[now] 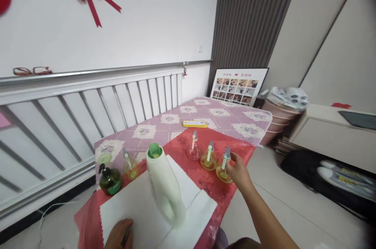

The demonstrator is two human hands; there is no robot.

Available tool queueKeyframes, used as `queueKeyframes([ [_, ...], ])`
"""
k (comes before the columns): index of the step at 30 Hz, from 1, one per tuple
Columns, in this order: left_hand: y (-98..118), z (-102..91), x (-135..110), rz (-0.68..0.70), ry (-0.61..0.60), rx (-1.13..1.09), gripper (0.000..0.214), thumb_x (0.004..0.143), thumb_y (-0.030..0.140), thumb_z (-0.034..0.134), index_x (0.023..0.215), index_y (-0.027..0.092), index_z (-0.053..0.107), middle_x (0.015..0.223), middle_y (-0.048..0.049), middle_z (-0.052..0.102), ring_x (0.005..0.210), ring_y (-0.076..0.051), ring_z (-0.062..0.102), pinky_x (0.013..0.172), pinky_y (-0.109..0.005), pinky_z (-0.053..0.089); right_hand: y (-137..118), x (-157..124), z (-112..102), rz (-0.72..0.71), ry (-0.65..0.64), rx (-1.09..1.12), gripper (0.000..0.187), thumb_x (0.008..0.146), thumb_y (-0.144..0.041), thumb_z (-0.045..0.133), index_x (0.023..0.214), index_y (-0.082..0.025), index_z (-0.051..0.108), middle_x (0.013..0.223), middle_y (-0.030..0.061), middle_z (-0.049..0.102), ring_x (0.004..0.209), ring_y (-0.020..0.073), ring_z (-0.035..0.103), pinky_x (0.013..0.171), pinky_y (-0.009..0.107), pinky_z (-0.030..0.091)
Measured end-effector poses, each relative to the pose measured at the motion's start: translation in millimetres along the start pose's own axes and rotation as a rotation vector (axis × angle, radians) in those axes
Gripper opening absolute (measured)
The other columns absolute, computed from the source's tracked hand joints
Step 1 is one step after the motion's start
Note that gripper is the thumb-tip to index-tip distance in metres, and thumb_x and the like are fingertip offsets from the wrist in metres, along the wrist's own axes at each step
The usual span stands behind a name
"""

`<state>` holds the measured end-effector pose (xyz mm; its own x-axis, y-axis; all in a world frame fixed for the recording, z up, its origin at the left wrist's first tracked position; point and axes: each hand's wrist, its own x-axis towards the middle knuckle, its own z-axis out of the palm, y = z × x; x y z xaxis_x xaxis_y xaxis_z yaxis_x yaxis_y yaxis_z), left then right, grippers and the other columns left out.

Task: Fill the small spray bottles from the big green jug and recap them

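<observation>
My right hand (237, 168) is closed around the right side of a round clear bottle (223, 174) holding yellow liquid, with a grey top and a pale green strip. Beside it stand a matching bottle (208, 161) with yellow liquid and a clear one (193, 152) that looks empty. A large pale green jug (166, 186) with an open green mouth is on the white cloth (141, 217). On that cloth, at the bottom, my left hand (120, 234) rests with curled fingers; something dark shows between them, too unclear to name. Another yellow-filled bottle (131, 168) stands at left.
A dark green pump bottle (110, 180) and a pale green cap (104, 158) are at the table's left edge. A yellow-and-white box (194, 124) lies farther back on the floral tablecloth (169, 119). A white radiator (117, 104) borders the left; a pink basket (277, 112) stands right.
</observation>
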<state>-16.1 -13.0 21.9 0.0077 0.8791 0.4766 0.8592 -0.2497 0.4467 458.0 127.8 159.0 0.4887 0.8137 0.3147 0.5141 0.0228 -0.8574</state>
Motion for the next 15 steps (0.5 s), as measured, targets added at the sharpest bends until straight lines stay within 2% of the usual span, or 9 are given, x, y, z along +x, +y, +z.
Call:
queueKeyframes([
  [5, 18, -4.6, 0, -0.11, -0.023, -0.009, 0.03, 0.083, 0.04, 0.046, 0.092, 0.023, 0.069, 0.098, -0.0026, 0.073, 0.094, -0.021, 0.068, 0.087, -0.036, 0.057, -3, 1, 1, 0.005, -0.075, -0.081, 0.04, 0.065, -0.042, 0.051, 0.095, -0.018, 0.063, 0.088, 0.0103, 0.07, 0.082, 0.0279, 0.067, 0.074, 0.042, 0.05],
  [8, 26, -8.7, 0, -0.166, -0.048, -0.029, 0.03, 0.085, 0.04, 0.046, 0.096, 0.023, 0.068, 0.103, -0.004, 0.071, 0.099, -0.021, 0.066, 0.092, -0.04, 0.054, -8, -3, -6, 0.014, -0.099, -0.119, 0.04, 0.063, -0.044, 0.051, 0.092, -0.019, 0.063, 0.082, 0.0081, 0.071, 0.072, 0.0271, 0.066, 0.067, 0.041, 0.05],
  [11, 31, -12.4, -1, -0.188, -0.06, -0.055, 0.028, 0.086, 0.036, 0.046, 0.1, 0.022, 0.066, 0.106, -0.0052, 0.069, 0.102, -0.021, 0.063, 0.095, -0.041, 0.052, -20, -13, -19, 0.016, -0.112, -0.145, 0.041, 0.064, -0.048, 0.052, 0.093, -0.02, 0.063, 0.085, 0.0095, 0.072, 0.072, 0.028, 0.067, 0.064, 0.039, 0.05],
  [15, 34, -15.3, -1, -0.181, -0.045, -0.074, 0.025, 0.086, 0.031, 0.047, 0.102, 0.023, 0.064, 0.108, -0.0049, 0.068, 0.104, -0.021, 0.062, 0.097, -0.041, 0.05, -46, -40, -42, 0.02, -0.112, -0.134, 0.044, 0.06, -0.054, 0.059, 0.092, -0.024, 0.064, 0.086, 0.0084, 0.074, 0.082, 0.0322, 0.068, 0.07, 0.042, 0.051],
])
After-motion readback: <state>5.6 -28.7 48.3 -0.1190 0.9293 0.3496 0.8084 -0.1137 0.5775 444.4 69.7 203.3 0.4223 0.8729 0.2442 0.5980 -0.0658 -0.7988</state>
